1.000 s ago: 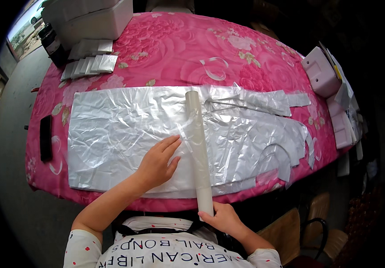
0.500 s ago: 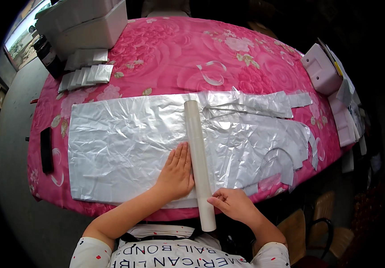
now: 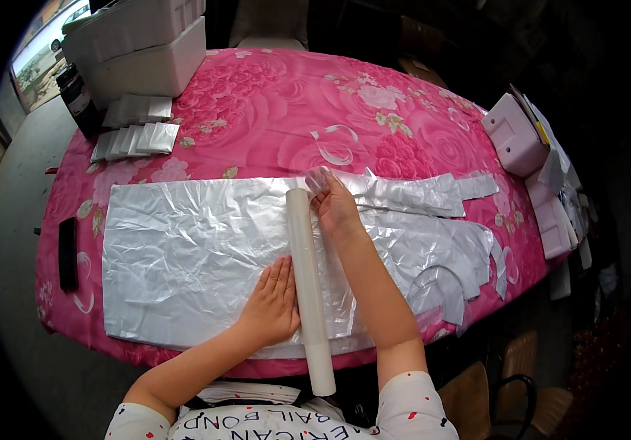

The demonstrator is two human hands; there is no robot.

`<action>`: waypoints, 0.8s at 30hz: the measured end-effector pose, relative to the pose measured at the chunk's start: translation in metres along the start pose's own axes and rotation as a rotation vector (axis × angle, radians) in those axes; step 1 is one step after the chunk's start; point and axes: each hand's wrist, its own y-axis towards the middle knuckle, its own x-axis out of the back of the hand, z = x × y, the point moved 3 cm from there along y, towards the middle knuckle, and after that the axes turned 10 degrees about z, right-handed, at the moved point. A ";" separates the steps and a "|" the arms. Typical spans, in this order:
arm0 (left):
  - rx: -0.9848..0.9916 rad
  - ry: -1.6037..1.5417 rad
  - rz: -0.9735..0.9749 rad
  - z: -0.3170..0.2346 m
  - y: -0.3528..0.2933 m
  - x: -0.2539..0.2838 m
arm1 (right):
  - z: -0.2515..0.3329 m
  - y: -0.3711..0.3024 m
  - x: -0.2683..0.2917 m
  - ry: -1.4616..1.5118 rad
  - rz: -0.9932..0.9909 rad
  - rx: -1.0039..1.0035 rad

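Observation:
A stack of thin, silvery translucent plastic sheets (image 3: 183,257) lies spread across the table, its right side cut into curved, garment-like shapes. Over it, running from far to near, rests a long whitish roll of clear film (image 3: 307,279), whose near end sticks out past the table edge. My left hand (image 3: 271,301) presses flat on the sheets, fingers straight and together, against the roll's left side. Just right of the roll's far end, my right hand (image 3: 335,205) pinches a bit of clear film (image 3: 317,178) between bent fingers; its exact edge is hard to make out.
White foam boxes (image 3: 147,66) stand at the far left beside a dark bottle (image 3: 77,99) and folded silvery packets (image 3: 136,139). A black phone-like slab (image 3: 68,253) lies near the left edge. More foam boxes (image 3: 513,136) with papers line the right edge. Chairs (image 3: 469,396) stand nearby.
My right hand has gone from the roll's near end to its far end and now pinches clear film there. The left hand stays flat beside the roll. The whole view has shifted slightly.

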 end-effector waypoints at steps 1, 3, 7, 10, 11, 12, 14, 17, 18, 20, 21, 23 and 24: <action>-0.008 -0.015 -0.011 0.000 0.000 0.000 | 0.014 0.008 0.010 0.024 0.026 0.042; -0.019 -0.029 -0.018 -0.001 0.001 -0.001 | 0.051 0.020 0.041 0.104 0.019 0.121; -0.005 -0.019 -0.003 -0.001 0.002 -0.002 | 0.140 0.018 0.089 0.242 -0.171 0.290; 0.004 -0.016 -0.005 0.000 0.002 -0.001 | 0.166 -0.002 0.050 0.094 -0.099 0.384; 0.000 -0.016 -0.008 -0.001 0.002 0.000 | 0.171 -0.013 0.026 0.037 -0.058 0.411; -0.005 -0.035 -0.022 -0.001 0.001 0.001 | 0.166 -0.022 -0.005 -0.076 0.009 0.421; -0.016 -0.076 -0.044 -0.002 0.000 0.003 | 0.134 -0.037 -0.076 -0.301 0.188 0.420; -0.028 0.002 -0.009 -0.001 0.001 0.001 | 0.040 -0.052 -0.158 -0.564 0.561 0.411; -0.055 -0.132 -0.006 -0.004 0.004 0.004 | 0.001 -0.058 -0.175 -0.644 0.637 0.337; -0.084 -0.391 -0.009 -0.004 0.003 0.014 | -0.070 -0.069 -0.203 -0.937 0.691 0.109; -0.066 -0.026 -0.155 0.003 -0.004 -0.007 | -0.107 -0.073 -0.215 -1.125 0.740 0.126; -0.066 0.090 -0.212 0.008 0.002 -0.021 | -0.169 -0.076 -0.219 -1.355 0.755 0.185; -0.097 0.142 -0.234 0.003 0.008 -0.025 | -0.190 -0.073 -0.210 -1.402 0.707 0.234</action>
